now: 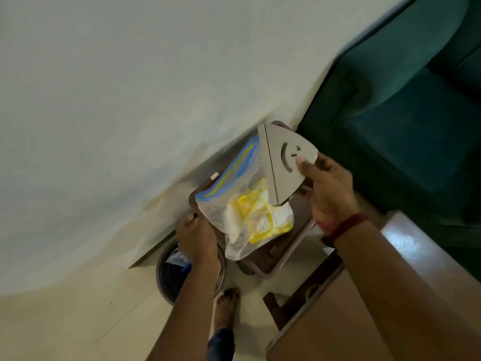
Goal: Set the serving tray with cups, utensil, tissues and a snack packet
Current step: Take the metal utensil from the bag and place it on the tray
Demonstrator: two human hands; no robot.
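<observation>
A brown serving tray (283, 261) is held off the floor, tilted, close to the wall. My left hand (197, 238) grips its near left edge. On the tray lies a clear zip bag (234, 183) with a blue seal, holding yellow snack packets (260, 214). My right hand (328, 188) holds a grey wedge-shaped tissue holder (286, 157) with a smiling-face cutout, pinched at its right edge, over the tray's far side and partly over the bag. No cups or utensil are visible; the bag and holder hide much of the tray's floor.
A round metal bin (169, 274) with rubbish stands on the pale floor right under my left arm. A green sofa (403, 113) fills the right side. A wooden table (351, 295) is at the lower right. My foot (227, 306) is below the tray.
</observation>
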